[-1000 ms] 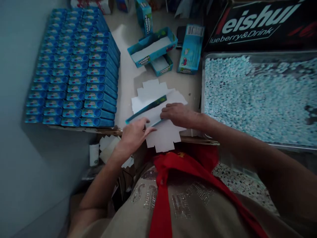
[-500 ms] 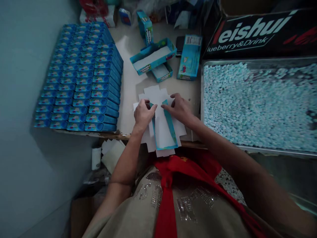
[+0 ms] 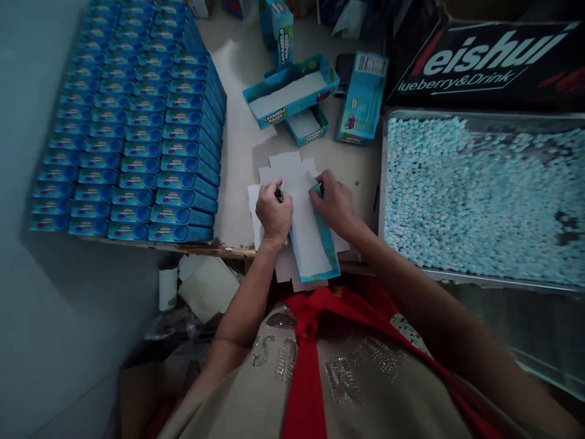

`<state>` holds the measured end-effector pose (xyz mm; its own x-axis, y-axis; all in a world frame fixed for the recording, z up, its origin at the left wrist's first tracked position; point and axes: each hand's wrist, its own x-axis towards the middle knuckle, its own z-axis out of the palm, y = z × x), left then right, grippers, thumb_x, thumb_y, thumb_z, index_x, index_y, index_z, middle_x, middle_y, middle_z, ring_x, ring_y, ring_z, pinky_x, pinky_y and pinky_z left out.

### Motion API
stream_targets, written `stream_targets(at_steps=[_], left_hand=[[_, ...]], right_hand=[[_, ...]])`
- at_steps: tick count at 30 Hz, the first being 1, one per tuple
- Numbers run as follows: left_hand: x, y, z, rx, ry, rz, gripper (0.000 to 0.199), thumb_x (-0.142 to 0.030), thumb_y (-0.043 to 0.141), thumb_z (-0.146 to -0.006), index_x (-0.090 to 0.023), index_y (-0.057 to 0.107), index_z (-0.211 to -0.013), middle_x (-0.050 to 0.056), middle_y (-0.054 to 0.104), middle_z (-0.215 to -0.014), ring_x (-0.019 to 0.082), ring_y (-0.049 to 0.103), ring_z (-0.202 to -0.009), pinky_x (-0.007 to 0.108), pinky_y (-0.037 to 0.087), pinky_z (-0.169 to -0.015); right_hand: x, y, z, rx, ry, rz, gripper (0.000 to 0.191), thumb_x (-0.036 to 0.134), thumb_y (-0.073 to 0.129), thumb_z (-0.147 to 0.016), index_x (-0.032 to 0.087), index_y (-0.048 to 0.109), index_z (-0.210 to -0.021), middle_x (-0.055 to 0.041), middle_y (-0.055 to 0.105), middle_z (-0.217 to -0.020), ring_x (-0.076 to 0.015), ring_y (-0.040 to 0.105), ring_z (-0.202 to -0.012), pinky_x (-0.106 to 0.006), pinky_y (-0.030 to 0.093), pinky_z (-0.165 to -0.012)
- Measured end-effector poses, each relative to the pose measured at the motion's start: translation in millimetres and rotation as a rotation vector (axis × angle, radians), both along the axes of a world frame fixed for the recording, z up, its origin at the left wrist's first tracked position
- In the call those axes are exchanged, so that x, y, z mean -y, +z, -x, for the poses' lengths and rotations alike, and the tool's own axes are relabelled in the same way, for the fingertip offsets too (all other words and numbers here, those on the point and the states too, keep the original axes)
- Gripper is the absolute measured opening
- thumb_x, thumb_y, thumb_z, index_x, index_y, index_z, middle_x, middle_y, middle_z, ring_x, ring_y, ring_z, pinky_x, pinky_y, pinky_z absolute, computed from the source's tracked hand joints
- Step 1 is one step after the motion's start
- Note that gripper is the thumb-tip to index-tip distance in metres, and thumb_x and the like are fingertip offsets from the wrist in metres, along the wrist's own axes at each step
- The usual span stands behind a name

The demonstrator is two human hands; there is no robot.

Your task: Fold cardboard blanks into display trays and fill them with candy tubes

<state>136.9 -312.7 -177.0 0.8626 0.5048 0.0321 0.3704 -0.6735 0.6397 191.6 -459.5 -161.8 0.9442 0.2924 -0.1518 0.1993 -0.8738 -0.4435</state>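
A partly folded cardboard box, white inside and blue outside, lies in front of me with its long sides standing up. My left hand pinches its far left corner between thumb and fingers. At the far right corner, my right hand grips the blue side wall and a white flap. Both hands cover parts of the far end, so the folds there are hidden. Beneath the box is a stack of flat white box blanks, which sticks out past the table's front edge.
Many blue boxes are stacked at left. Behind my hands lie an open blue tray box, a smaller one and a closed blue box. A metal tray of pale blue candies stands at right, before a black carton.
The view has shifted slightly closer and lower. My right hand has drawn the box's far right wall more upright, and my left fingers have closed in at the left corner.
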Motion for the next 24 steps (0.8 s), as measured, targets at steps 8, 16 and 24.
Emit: stream_targets(at_steps=[8, 16, 24], left_hand=[[4.0, -0.6, 15.8, 0.014, -0.040, 0.063, 0.024, -0.006, 0.057, -0.092, -0.019, 0.077, -0.097, 0.010, 0.070, -0.111, 0.023, 0.070, -0.105, 0.037, 0.059, -0.095], [20.0, -15.3, 53.3, 0.320, -0.061, 0.189, 0.007, -0.022, 0.070, -0.097, -0.022, 0.075, -0.101, 0.013, 0.067, -0.138, 0.026, 0.064, -0.134, 0.043, 0.053, -0.117], [28.9, -13.7, 43.4, 0.361, -0.125, 0.219, 0.007, -0.016, 0.069, -0.090, -0.024, 0.067, -0.090, 0.007, 0.070, -0.110, 0.026, 0.068, -0.122, 0.042, 0.055, -0.109]], right_hand=[[11.2, -16.5, 17.7, 0.156, 0.105, -0.243, 0.022, 0.031, 0.045, -0.104, 0.023, 0.064, -0.102, -0.0119, 0.074, -0.107, -0.0262, 0.068, -0.098, -0.035, 0.047, -0.084], [36.1, -21.2, 39.3, 0.131, 0.073, -0.482, 0.026, 0.039, 0.049, -0.109, 0.025, 0.068, -0.099, -0.0082, 0.068, -0.099, -0.0238, 0.064, -0.093, -0.035, 0.049, -0.083], [31.4, -24.2, 44.1, 0.041, -0.125, -0.660, 0.025, 0.043, 0.056, -0.103, 0.024, 0.061, -0.088, -0.0059, 0.067, -0.090, -0.0206, 0.060, -0.084, -0.034, 0.045, -0.079]])
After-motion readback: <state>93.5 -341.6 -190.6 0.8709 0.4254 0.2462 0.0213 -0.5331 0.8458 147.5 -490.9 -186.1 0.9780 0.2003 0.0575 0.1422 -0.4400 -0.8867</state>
